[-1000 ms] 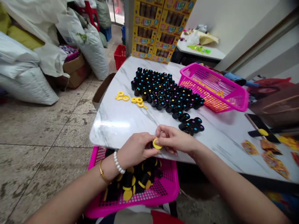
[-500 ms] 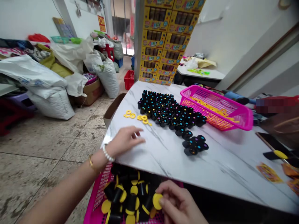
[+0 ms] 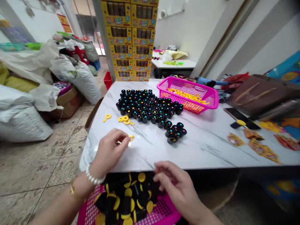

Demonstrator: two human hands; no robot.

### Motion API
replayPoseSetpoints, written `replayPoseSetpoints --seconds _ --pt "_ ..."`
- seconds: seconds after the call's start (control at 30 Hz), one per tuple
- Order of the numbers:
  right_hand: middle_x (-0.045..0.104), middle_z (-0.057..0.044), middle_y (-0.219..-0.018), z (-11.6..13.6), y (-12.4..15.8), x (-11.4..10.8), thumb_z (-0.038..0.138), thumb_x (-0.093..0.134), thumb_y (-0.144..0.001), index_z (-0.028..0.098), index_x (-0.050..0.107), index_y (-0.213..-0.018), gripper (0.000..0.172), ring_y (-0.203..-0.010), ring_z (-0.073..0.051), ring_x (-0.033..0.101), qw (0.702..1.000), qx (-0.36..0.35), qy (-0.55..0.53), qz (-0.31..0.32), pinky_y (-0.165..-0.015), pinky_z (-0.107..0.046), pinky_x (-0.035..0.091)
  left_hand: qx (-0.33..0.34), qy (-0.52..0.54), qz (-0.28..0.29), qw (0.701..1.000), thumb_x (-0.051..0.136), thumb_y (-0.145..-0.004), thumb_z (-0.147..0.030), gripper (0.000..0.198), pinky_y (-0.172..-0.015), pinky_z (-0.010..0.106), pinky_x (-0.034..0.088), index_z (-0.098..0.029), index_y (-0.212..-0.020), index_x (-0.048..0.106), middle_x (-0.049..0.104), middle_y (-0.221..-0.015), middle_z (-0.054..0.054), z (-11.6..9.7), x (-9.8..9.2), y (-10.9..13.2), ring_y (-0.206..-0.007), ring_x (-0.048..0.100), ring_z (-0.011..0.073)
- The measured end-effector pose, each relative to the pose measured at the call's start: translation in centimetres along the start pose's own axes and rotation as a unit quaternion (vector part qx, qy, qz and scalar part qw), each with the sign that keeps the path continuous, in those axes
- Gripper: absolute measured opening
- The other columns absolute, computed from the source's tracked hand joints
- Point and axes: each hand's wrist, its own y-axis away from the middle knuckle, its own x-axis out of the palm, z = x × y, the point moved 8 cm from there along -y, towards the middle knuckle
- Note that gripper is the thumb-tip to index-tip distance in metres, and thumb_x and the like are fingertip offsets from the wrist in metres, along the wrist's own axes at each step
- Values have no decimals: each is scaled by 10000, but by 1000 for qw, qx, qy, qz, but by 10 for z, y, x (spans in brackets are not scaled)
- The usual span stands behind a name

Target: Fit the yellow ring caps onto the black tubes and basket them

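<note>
My left hand (image 3: 111, 147) is over the near left of the table, its thumb and fingers pinched on a small yellow ring piece (image 3: 132, 137) that shows only in part. More yellow ring pieces (image 3: 125, 119) lie just beyond it. My right hand (image 3: 174, 184) hovers over the right side of a pink basket (image 3: 164, 208) below the table edge. Its fingers are curved and apart, with nothing visible in them. Inside that basket lie several black tubes with yellow caps (image 3: 126, 200). Black tubes (image 3: 150, 106) with coloured dots on top stand packed together on the table.
A smaller group of black tubes (image 3: 176, 132) stands nearer me. Behind it is a pink basket (image 3: 212, 100) with yellow pieces inside. Yellow boxes (image 3: 131, 40) are stacked at the back. A phone (image 3: 239, 117) and orange packets (image 3: 262, 150) lie to the right.
My left hand has closed on a yellow ring piece, and fewer rings lie at the left. My right hand has come off a yellow cap. The view has swung right.
</note>
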Motion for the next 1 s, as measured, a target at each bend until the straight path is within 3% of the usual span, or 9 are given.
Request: replayPoseSetpoints --seconds 0.07,0.1,0.17,0.27,0.4,0.57,0.7,0.83,1.0 --pt "622 -86 -1090 -7 -7 -1 316 524 -920 237 525 -1175 267 -858 -176 644 989 49 -132 -37 -637 -266 547 -84 212 102 968 494 -880 -403 240 -468 228 456 -180 -843 574 610 -744 14 -17 39 23 -518 551 113" --pt "634 -83 -1059 -9 -11 -1 330 536 -914 223 531 -1143 253 -850 -175 648 981 59 -177 -47 -653 -276 552 -123 272 167 940 501 -875 -426 256 -423 222 432 -178 -856 564 617 -712 7 -26 62 35 -457 528 103" --pt "658 -44 -871 -12 -17 -5 347 570 -895 192 572 -998 186 -696 -144 646 973 67 -210 -63 -607 -257 543 -147 312 202 917 511 -872 -438 275 -400 205 399 -171 -850 576 594 -628 -10 -40 89 44 -425 503 93" --pt "635 3 -693 -16 -16 -36 365 619 -860 173 590 -861 194 -494 -90 573 978 71 -147 -132 -491 -200 485 -75 233 152 958 555 -859 -384 231 -547 219 459 -170 -827 634 624 -713 14 -52 101 28 -600 582 115" --pt "670 -17 -722 -19 -9 -91 406 645 -827 171 610 -952 268 -469 -88 557 967 77 -37 -239 -476 -200 480 16 115 84 990 659 -781 -316 245 -613 245 463 -166 -972 626 627 -873 29 -58 111 -8 -634 570 112" --pt "688 -43 -769 -36 -21 -93 464 583 -851 172 578 -1112 392 -432 -99 543 976 113 -29 -186 -415 -223 471 63 46 88 993 698 -716 -234 245 -644 262 457 -163 -930 601 595 -890 23 -61 136 -32 -632 538 114" --pt "650 -23 -713 -35 -25 -76 420 541 -891 172 614 -1042 299 -478 -100 544 988 86 -21 -129 -442 -215 460 50 35 101 993 694 -716 -232 242 -610 246 441 -183 -926 583 598 -829 -2 -52 126 -21 -614 541 114" --pt "566 -15 -831 -24 -26 -71 342 554 -890 186 678 -1035 247 -492 -60 512 994 58 -24 -92 -464 -212 442 7 27 143 989 682 -767 -336 258 -540 229 408 -199 -963 585 570 -618 -47 -30 100 5 -529 530 116" --pt "546 27 -731 -22 -42 -50 335 694 -780 190 639 -1150 401 -429 -63 506 988 115 -96 -33 -376 -198 420 8 14 112 994 682 -767 -221 263 -619 242 447 -207 -1019 608 641 -763 -12 -13 79 22 -623 566 123"
